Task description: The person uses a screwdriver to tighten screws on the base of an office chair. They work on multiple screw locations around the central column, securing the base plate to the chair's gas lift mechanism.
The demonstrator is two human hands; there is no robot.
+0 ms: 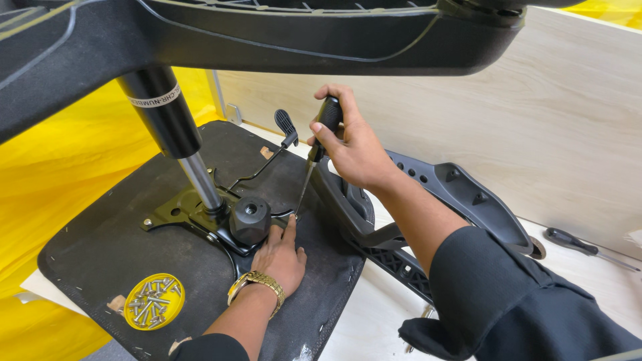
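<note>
Gripping a black-handled screwdriver [314, 144] upright, the right hand [354, 150] is clamped around it; the left hand [281, 257] rests open-fingered beside the black knob [250, 219] on the upturned seat [100, 247].

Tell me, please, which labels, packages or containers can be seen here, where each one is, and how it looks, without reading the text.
Label band: narrow white ring with small dark print, wrapped around the black gas-lift cylinder, upper left.
Yellow lid: round, shallow, used as a tray for silver screws, lying on the black seat underside, lower left, near the left hand.
No screens or signs show.
</note>
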